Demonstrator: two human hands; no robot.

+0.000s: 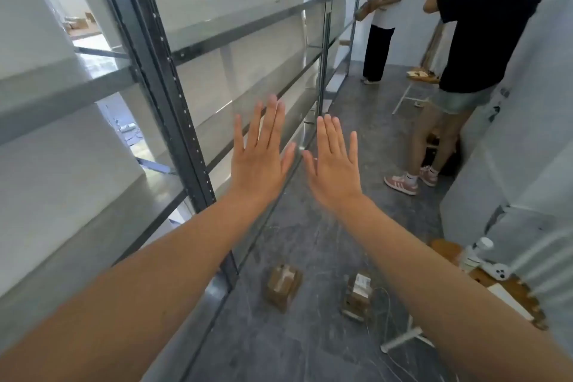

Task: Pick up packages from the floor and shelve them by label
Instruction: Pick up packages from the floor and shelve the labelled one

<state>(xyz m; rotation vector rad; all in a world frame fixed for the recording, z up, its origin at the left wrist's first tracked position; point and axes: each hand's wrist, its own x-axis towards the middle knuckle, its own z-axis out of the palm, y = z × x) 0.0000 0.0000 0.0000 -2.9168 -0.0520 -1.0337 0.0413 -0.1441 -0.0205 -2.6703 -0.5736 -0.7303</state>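
No readable text anywhere. Right package (357, 295) on the floor carries a white label, print too blurred to read. Left package (282, 286) shows only tape, no legible marks. Pink sneakers (401, 183) have white stripes, no brand name legible.

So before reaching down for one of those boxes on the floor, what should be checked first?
1. Both hands free: left hand and right hand are open and empty. Ok.
2. Packages within sight: left cardboard box and right cardboard box lie on the floor. Ok.
3. Label readable: the right box shows a white label, too blurred to read. Cannot tell.
4. Trip hazards: a white cable trails beside the right box. Not ok.
5. Shelf space: the metal shelving nearby looks bare. Ok.
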